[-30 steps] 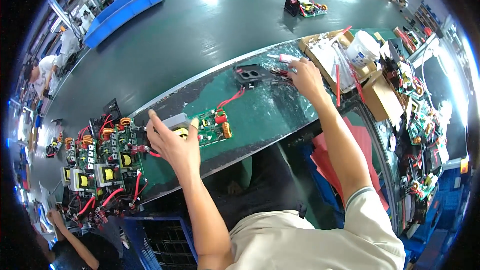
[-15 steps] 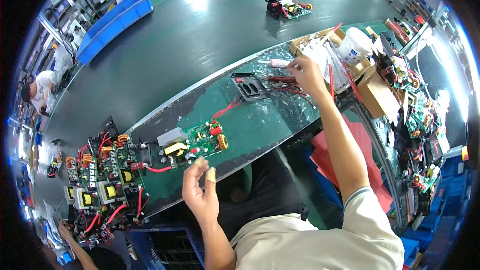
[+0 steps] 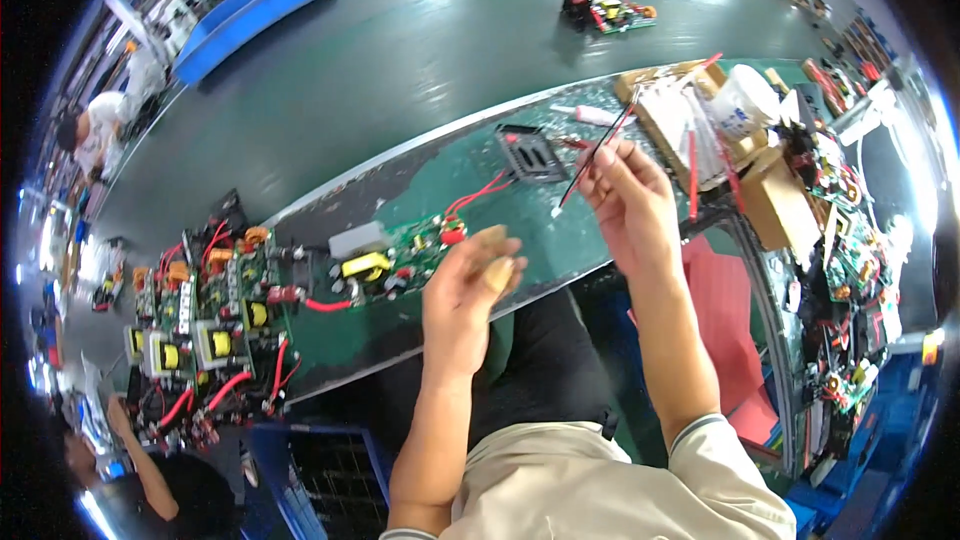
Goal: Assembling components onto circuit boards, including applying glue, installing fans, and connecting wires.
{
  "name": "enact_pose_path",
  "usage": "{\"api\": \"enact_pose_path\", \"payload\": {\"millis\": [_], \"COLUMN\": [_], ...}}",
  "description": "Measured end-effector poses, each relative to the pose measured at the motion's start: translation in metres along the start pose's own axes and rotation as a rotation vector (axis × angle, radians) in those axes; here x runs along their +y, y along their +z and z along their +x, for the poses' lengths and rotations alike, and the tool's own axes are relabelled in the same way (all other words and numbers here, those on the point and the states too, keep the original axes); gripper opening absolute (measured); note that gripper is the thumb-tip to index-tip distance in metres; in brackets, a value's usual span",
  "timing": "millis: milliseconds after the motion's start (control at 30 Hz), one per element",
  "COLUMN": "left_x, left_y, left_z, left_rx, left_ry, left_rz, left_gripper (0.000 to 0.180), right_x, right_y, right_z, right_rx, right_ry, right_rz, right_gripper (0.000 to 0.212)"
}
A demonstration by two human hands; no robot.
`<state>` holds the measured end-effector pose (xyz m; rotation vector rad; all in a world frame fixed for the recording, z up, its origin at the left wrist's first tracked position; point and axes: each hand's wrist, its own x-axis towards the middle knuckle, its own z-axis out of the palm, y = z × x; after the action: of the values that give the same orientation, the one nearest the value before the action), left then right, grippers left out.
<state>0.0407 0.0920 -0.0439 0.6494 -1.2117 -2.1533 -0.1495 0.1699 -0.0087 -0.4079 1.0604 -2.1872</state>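
My right hand (image 3: 632, 202) pinches a thin red-and-black wire lead (image 3: 595, 155) with a small white connector at its lower end. My left hand (image 3: 468, 290) is raised in front of the near bench edge, fingers bent and apart, with nothing visible in it; yellowish covers sit on its thumb and a fingertip. Just beyond it lies a green circuit board (image 3: 405, 237) with a grey block, a yellow transformer and a red part. Red wires (image 3: 478, 194) run from the board to a black slotted panel (image 3: 532, 153) left of my right hand.
Several assembled boards (image 3: 215, 315) with thick red cables crowd the left end. A white tube (image 3: 592, 115), a cardboard tray (image 3: 650, 120) and a white tub (image 3: 745, 100) stand at the right. Across the dark belt are another unit (image 3: 610, 10) and a blue bin (image 3: 260, 10). People work at the left.
My right hand has come back from the wire bundle toward me, now with a wire lead in its fingers. My left hand has moved up and right, nearer the board.
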Motion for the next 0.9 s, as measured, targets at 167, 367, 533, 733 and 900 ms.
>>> {"api": "enact_pose_path", "payload": {"millis": [167, 367, 533, 733, 900], "left_x": [0.009, 0.010, 0.014, 0.019, 0.047], "left_y": [-0.016, -0.049, -0.059, -0.063, -0.083], "left_z": [-0.008, -0.019, -0.021, -0.022, -0.025], "left_rx": [0.039, 0.204, 0.238, 0.229, 0.301], "left_ry": [-0.076, 0.144, 0.198, 0.252, 0.650], "left_rz": [-0.174, -0.034, 0.215, 0.328, 1.272], "left_gripper": [0.033, 0.034, 0.039, 0.045, 0.043], "right_x": [0.053, 0.080, 0.091, 0.093, 0.099], "right_y": [0.023, 0.042, 0.030, 0.039, 0.048], "right_z": [-0.031, -0.046, -0.043, -0.039, -0.029], "right_rx": [-0.101, -0.201, -0.266, -0.253, -0.280], "right_ry": [0.133, 0.292, 0.353, 0.369, 0.269], "right_rz": [0.077, 0.012, -0.202, -0.288, -0.417], "right_gripper": [0.002, 0.012, 0.016, 0.015, 0.012]}}
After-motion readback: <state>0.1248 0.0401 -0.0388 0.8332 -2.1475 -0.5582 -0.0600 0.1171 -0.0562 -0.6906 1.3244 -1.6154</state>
